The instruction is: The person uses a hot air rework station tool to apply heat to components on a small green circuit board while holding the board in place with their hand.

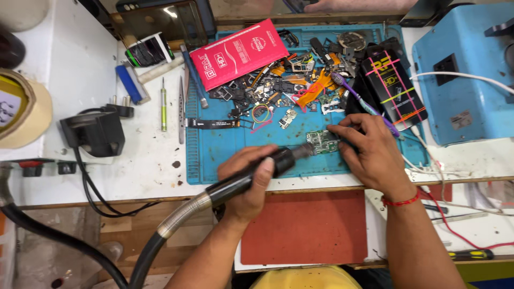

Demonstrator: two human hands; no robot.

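Observation:
My left hand (247,182) grips a black hot-air tool handle (251,176) with a metal hose trailing down left. Its nozzle points at a small green circuit board (322,142) lying on the blue work mat (225,155). My right hand (369,150) rests on the mat and pinches the right edge of that board. A red thread band circles my right wrist. A purple toothbrush (357,96) lies just beyond my right hand.
A heap of small phone parts and flex cables (289,80) covers the mat's far half. A red packet (238,52), black packet (393,88), green screwdriver (164,104), tweezers (181,109), black adapter (93,134), tape roll (24,109) and blue machine (466,69) surround it.

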